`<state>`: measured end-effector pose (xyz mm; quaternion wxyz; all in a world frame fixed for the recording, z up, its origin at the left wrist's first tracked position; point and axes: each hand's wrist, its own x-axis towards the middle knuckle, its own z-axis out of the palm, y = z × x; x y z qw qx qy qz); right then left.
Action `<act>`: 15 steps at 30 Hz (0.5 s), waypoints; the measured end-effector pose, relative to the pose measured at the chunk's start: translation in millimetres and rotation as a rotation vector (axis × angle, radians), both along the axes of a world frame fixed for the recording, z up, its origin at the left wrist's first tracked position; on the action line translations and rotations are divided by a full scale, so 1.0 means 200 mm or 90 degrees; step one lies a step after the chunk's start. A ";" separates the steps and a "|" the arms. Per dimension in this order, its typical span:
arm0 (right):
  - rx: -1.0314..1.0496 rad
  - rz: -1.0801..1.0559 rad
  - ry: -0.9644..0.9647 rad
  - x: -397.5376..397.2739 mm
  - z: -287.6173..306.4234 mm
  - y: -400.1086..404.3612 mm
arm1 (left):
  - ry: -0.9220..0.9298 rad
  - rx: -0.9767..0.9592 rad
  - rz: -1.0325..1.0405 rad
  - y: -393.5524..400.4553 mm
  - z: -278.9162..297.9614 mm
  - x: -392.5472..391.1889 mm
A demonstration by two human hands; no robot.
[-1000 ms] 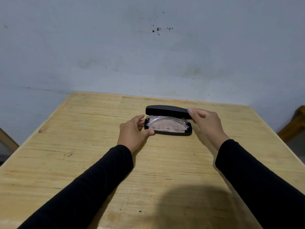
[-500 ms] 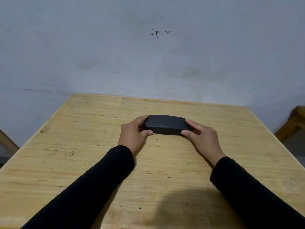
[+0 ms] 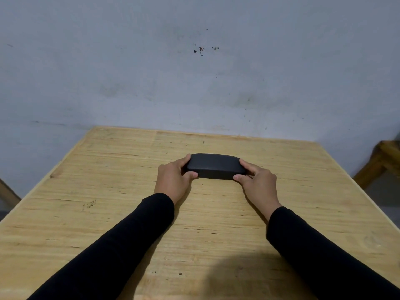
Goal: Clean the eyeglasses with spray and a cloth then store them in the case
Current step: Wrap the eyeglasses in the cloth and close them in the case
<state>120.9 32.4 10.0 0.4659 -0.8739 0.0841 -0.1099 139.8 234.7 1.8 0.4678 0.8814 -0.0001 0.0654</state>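
Between both hands (image 3: 173,180) — case (image 3: 215,166), crosswise, seemingly closed.

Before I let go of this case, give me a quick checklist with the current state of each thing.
1. Case lid down all along the seam: ok.
2. Case resting flat on the table: ok.
3. Left hand gripping its left end: ok.
4. Right hand gripping its right end: ok.
5. Eyeglasses inside: cannot tell, the shut lid hides them.
6. Latch fully caught: cannot tell.
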 end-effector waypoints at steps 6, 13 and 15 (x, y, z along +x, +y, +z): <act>0.053 -0.024 -0.014 0.09 0.08 0.01 | -0.036 0.010 0.010 -0.05 0.09 0.11; 0.080 -0.047 -0.027 0.39 0.11 0.00 | -0.027 -0.001 0.015 -0.10 0.11 0.40; 0.044 -0.043 -0.021 0.47 0.09 -0.01 | -0.016 0.005 0.013 -0.12 0.10 0.46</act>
